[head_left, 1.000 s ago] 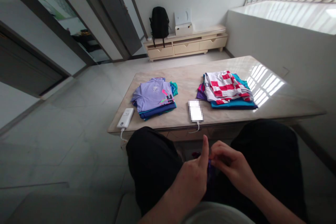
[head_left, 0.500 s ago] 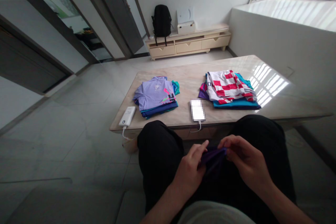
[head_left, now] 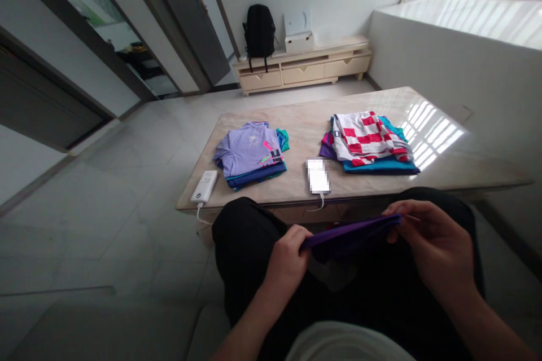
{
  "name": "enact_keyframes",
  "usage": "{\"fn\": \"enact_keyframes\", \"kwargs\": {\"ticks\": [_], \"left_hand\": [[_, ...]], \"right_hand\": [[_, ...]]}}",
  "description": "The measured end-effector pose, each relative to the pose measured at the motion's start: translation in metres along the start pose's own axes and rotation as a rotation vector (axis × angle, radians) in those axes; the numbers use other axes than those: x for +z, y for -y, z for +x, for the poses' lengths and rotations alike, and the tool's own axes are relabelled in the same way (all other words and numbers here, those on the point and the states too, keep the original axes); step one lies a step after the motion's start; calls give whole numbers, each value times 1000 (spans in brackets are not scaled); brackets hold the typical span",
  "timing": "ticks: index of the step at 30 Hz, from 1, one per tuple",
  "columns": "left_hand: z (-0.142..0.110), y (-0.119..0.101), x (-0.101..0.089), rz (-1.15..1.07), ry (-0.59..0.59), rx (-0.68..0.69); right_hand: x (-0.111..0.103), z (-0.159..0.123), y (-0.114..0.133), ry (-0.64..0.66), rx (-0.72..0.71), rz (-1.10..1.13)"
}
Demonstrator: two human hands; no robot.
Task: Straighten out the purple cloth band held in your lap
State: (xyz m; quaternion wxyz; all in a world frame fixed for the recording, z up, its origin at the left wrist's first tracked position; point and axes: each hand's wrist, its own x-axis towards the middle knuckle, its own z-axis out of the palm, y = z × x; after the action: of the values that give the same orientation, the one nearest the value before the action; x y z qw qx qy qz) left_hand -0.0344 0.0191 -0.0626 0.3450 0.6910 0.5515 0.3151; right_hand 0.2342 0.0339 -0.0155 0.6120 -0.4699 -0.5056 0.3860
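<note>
A dark purple piece of cloth [head_left: 349, 235] is stretched between my hands, above my lap. My left hand [head_left: 290, 254] is closed on its left end, and my right hand [head_left: 436, 237] pinches its right end. The upper edge runs nearly straight, tilting up to the right; the lower part falls into shadow, so I cannot tell what garment it is. Beyond my knees, a folded lavender shirt [head_left: 249, 149] tops a pile at the table's left. A red-and-white checkered shirt [head_left: 366, 138] lies on another pile at the right.
The marble-topped table [head_left: 296, 124] stands right before my knees. Near its front edge lie a white power bank [head_left: 204, 186] with a cable and a blurred-out phone [head_left: 317, 176], also cabled. Against the far wall, a low cabinet [head_left: 302, 72] bears a black backpack [head_left: 259, 31] and a white box [head_left: 298, 42].
My hands have moved apart, the right one farther to the right and slightly up. The purple cloth, bunched between them before, is now pulled out wide.
</note>
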Motion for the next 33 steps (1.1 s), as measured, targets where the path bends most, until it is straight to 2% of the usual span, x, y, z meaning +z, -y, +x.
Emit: {"fn": "enact_keyframes", "kwargs": {"ticks": [4,7,11,15,19,22,27,30,33], "left_hand": [[7,-2,-12,-4,-122,54],[8,-4,-17,-18,-135,58],[9,-4,-21,42,-90,-1],[14,4,-19,127,-47,-62],[23,17,-10,-58,-43,-145],[27,23,-5,-199,-9,-207],[31,19,-14,-60,-9,-103],[34,10,-28,32,59,-81],[34,-3,-43,95,166,-40]], "right_hand": [[-2,0,-1,-5,9,-19],[-2,-1,-1,0,20,0],[-4,-1,-2,0,43,-41],[-1,-1,3,-66,58,-53],[10,-7,11,-96,75,-26],[16,-13,10,-52,103,1],[6,-10,-6,3,97,-16],[-6,-1,-16,-9,62,-93],[-14,11,-25,-73,85,-132]]}}
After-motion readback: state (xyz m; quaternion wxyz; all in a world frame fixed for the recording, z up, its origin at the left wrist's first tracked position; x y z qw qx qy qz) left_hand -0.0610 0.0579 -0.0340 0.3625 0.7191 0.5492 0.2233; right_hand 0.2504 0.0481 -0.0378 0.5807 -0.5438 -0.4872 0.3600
